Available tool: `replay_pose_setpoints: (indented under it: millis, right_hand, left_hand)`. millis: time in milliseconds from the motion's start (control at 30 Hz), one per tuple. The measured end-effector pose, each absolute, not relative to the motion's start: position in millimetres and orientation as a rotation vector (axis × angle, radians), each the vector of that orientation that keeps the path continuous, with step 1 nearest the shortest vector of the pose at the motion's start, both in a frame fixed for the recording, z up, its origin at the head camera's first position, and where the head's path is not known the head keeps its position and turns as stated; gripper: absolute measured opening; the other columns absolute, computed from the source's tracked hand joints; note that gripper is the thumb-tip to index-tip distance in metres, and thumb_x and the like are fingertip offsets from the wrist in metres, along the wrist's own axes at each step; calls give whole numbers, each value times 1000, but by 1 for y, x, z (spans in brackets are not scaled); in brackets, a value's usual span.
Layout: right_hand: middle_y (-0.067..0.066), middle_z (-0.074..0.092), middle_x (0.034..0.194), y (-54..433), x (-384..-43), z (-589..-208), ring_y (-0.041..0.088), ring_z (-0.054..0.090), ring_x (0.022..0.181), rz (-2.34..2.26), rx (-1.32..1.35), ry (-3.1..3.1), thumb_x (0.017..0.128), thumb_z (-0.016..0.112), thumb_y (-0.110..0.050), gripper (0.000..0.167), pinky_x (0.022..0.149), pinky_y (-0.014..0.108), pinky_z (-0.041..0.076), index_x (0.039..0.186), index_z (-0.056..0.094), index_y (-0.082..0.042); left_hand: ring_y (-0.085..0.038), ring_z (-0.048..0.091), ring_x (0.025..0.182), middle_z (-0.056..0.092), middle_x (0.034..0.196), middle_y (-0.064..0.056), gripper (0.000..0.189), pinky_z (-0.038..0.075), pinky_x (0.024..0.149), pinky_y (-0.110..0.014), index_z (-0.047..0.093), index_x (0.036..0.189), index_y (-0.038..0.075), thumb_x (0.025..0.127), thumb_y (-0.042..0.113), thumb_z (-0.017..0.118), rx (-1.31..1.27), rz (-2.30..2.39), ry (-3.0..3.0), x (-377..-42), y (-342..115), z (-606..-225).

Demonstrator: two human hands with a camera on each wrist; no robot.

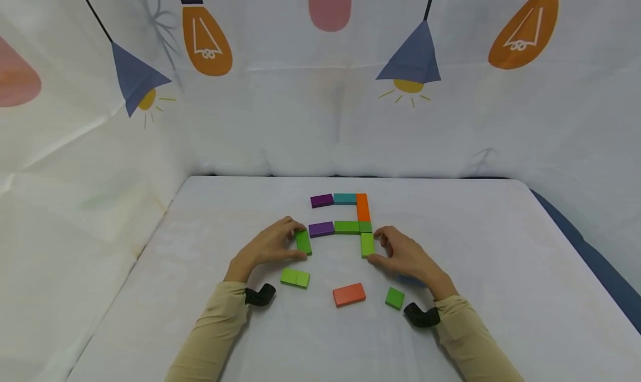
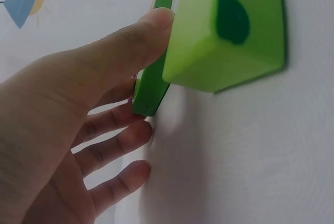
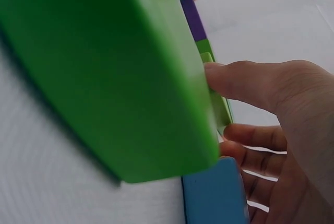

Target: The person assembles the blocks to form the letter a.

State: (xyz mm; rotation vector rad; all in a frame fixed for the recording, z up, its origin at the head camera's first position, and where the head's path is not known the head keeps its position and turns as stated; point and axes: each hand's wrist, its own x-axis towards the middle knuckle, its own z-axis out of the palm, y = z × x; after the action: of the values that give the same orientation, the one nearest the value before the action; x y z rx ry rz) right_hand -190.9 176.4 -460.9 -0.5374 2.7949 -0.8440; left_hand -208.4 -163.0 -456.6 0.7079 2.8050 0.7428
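My left hand (image 1: 270,243) pinches a green block (image 1: 303,242) between thumb and fingers, one at each end. That block stands just left of a purple block (image 1: 321,229). My right hand (image 1: 408,254) pinches a light green block (image 1: 368,245) lengthwise, which sits below a small green block (image 1: 365,227). A longer green block (image 1: 346,227) joins the purple one to the small one. Above the small block runs an orange block (image 1: 363,207), then a teal block (image 1: 345,199) and a dark purple block (image 1: 321,201) lead left along the top.
Nearer me on the white table (image 1: 225,337) lie a light green block (image 1: 295,278), a red-orange block (image 1: 349,295) and a green block (image 1: 394,298). A blue block (image 3: 215,192) is partly covered by my right hand in the head view. A white wall sheet (image 1: 300,120) rises behind.
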Motion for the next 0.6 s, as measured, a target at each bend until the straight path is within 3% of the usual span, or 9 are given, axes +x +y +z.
replay_pose_setpoints:
  millis: [600]
  right_hand:
    - [-2, 53, 95, 176, -192, -462, 11, 46, 74, -858, -600, 2799, 82, 71, -39, 54, 63, 23, 40, 124, 50, -11]
  left_hand:
    - [-14, 54, 100, 57, 113, 1, 63, 48, 87, -32, 57, 126, 14, 74, 43, 78, 741, 723, 2809, -209, -162, -457]
